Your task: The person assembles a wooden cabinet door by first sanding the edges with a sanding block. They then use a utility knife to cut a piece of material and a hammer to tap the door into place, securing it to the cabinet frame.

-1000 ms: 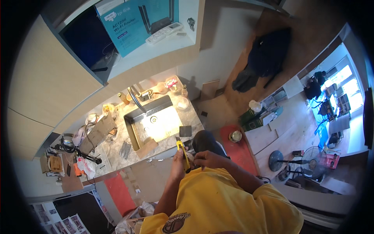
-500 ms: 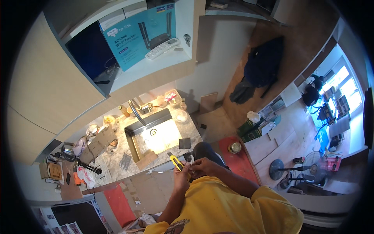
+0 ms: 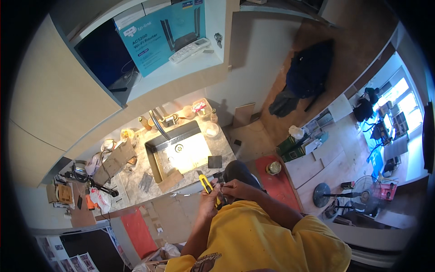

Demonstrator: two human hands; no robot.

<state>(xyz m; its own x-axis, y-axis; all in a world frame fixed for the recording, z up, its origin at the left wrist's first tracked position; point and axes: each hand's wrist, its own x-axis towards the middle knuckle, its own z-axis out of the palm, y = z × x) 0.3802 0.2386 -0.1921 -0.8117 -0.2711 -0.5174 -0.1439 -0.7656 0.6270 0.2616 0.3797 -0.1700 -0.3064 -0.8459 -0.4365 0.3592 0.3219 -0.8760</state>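
Since the earlier frames our view has shifted so the sink and counter sit lower and nearer to us; both hands stay together at chest height. We hold one yellow-handled tool: left hand wraps its lower handle, fingers closed around it, and the handle rises up and left out of those fingers. Right hand meets it from the right, fingertips pinched narrow at something small and dark beside the handle; what it is we cannot tell. Count: one tool, two hands. Tool looks slim, yellow with a black strip and a dark tip pointing toward the sink beyond our fingers.
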